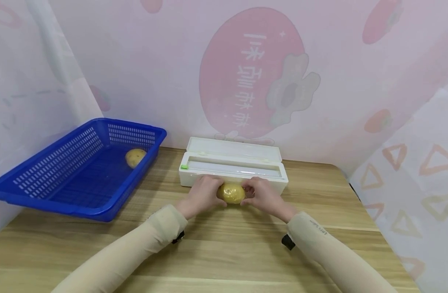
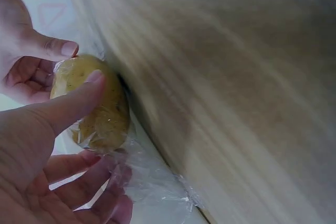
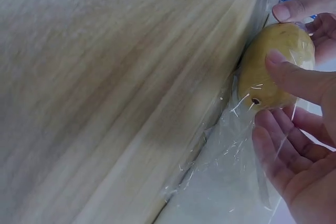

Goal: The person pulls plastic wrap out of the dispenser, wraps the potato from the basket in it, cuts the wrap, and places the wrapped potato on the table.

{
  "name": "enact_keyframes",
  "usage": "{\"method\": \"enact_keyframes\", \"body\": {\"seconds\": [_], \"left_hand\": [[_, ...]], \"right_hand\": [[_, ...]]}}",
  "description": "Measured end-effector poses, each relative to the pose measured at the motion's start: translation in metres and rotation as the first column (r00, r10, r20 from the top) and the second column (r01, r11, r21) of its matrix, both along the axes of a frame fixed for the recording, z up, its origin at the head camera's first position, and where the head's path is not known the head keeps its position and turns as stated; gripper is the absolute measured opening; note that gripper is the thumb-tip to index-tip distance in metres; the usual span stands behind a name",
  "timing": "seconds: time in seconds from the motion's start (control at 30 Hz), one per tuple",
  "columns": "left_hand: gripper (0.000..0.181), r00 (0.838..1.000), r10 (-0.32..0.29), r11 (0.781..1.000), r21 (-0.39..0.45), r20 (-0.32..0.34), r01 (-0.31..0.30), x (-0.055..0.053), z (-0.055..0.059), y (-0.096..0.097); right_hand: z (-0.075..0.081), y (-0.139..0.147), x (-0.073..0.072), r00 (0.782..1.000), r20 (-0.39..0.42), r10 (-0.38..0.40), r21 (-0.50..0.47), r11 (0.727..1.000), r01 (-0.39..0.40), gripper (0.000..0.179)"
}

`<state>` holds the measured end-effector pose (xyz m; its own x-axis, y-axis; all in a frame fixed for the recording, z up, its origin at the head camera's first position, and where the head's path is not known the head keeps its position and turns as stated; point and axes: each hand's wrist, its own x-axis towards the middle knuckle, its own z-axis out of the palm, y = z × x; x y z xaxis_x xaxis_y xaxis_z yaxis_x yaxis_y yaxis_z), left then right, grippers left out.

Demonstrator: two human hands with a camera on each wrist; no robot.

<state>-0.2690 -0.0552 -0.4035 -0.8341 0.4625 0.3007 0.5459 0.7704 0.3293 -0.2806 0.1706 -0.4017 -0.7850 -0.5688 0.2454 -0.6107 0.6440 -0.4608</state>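
Observation:
A yellow potato (image 1: pixel 232 193) wrapped in clear plastic film sits between both hands, right in front of a white cling film dispenser (image 1: pixel 231 167). My left hand (image 1: pixel 205 193) grips its left end, thumb on the near side and fingers curled behind. From the other end my right hand (image 1: pixel 264 197) holds it the same way. In the left wrist view, loose cling film (image 2: pixel 157 187) trails from the potato past the fingertips. The right wrist view shows a dark spot on the potato (image 3: pixel 273 66) under the film, and crinkled film below it.
To the left stands a blue plastic basket (image 1: pixel 110 213) with another potato (image 1: pixel 135 158) inside, near its right wall. The dispenser's white lid (image 1: pixel 234 149) is raised toward the back wall, and a green piece (image 1: pixel 184 167) shows at its left end. Everything rests on a wooden table (image 1: pixel 231 260).

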Motion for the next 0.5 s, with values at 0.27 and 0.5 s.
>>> {"method": "enact_keyframes", "body": {"seconds": [0.27,0.5], "left_hand": [[0.039,1.000,-0.007,0.999,-0.034,-0.022,0.006,0.005,0.000,-0.004],[0.047,0.999,0.007,1.000,0.003,-0.054,-0.007,0.011,0.004,-0.010]], "right_hand": [[0.003,0.000,0.009,1.000,-0.024,-0.016,0.060,0.998,0.018,0.046],[0.007,0.001,0.013,0.997,-0.077,-0.013,0.081,0.997,0.019,0.046]]}}
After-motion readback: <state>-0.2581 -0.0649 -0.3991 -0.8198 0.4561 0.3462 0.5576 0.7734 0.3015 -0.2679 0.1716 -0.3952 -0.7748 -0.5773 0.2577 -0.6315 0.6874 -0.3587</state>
